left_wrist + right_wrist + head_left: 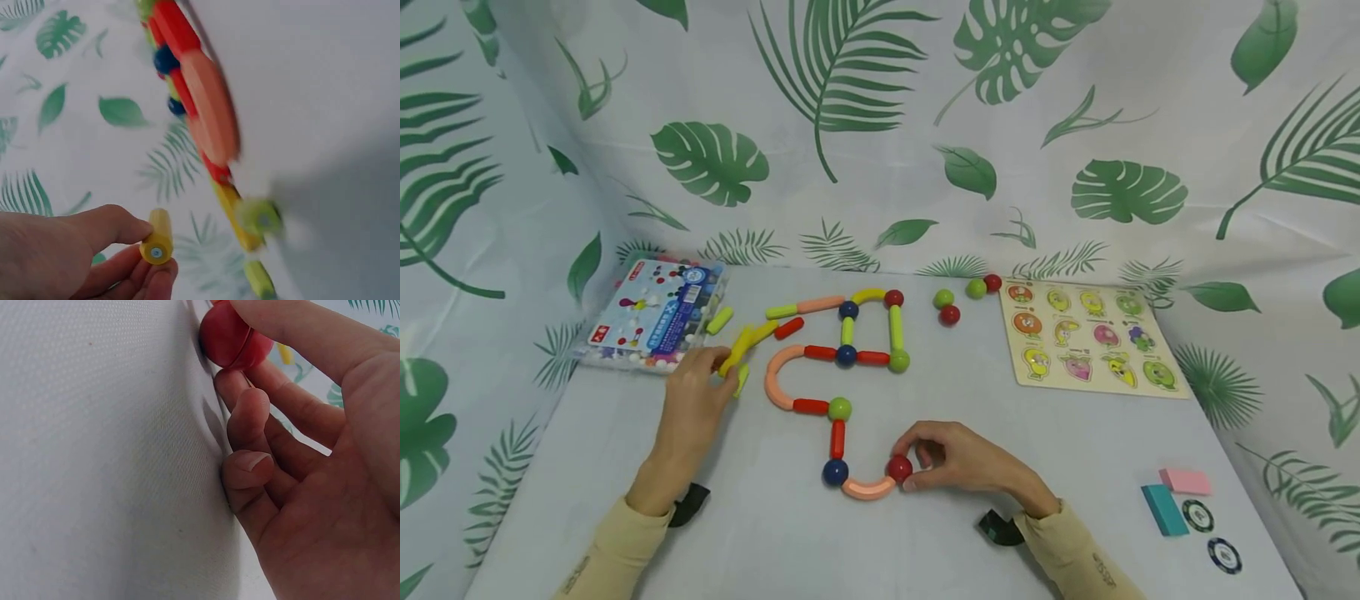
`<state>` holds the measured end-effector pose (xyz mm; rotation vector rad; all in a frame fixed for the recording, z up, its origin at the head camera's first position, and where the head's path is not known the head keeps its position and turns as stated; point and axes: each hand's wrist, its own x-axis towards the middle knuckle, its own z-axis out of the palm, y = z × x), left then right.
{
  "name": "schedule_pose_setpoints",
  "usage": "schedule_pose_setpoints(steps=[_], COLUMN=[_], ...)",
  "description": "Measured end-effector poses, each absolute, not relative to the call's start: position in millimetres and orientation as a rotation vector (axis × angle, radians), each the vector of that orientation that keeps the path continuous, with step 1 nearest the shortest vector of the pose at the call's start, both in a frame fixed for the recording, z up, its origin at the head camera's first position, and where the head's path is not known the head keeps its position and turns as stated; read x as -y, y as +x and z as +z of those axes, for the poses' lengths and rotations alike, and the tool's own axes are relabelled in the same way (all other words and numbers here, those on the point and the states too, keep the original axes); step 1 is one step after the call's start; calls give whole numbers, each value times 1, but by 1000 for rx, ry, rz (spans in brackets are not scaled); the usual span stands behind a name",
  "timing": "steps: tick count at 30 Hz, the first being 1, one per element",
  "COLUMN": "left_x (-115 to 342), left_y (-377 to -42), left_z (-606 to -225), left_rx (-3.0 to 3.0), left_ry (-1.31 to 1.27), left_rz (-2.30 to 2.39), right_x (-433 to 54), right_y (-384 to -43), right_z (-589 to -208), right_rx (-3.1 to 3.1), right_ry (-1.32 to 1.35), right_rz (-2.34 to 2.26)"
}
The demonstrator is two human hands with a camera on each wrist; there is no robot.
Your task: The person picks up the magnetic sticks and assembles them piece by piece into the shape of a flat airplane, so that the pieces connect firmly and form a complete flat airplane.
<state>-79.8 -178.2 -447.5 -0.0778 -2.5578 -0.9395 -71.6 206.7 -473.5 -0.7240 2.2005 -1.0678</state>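
Note:
My left hand [695,398] pinches a yellow magnetic rod [157,240] between thumb and fingers, its metal end facing the wrist camera. Another yellow rod [765,331] and a light-green rod [741,380] lie close by on the table. With thumb and fingers, my right hand [958,458] holds a red ball [900,468] at the near end of a chain of rods and balls. There a curved salmon rod [868,489] runs from the red ball to a dark blue ball [835,472]. A red rod [838,439] leads on to a green ball [840,409], and the chain winds farther back.
A clear box [647,312] with a printed sheet stands at the back left. Loose green and red balls [950,315] lie at the back beside a fruit puzzle board [1093,337]. At right are a teal block [1165,510], a pink block [1186,481] and round chips [1225,555].

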Motion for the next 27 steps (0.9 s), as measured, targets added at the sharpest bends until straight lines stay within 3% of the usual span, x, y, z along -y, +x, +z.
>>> schedule_pose_setpoints(steps=[15,27], left_x=[67,41], left_y=[-80,-74], left_z=[-443,-465], left_rx=[2607,2847], left_ry=[-702,-1000], left_rz=[-1171,-1026], right_x=[-213,-217], right_y=[-74,-73], right_z=[-471,-470], right_rx=[-2188,-2199], right_ry=[-751,-743], right_rz=[-1077,-1080])
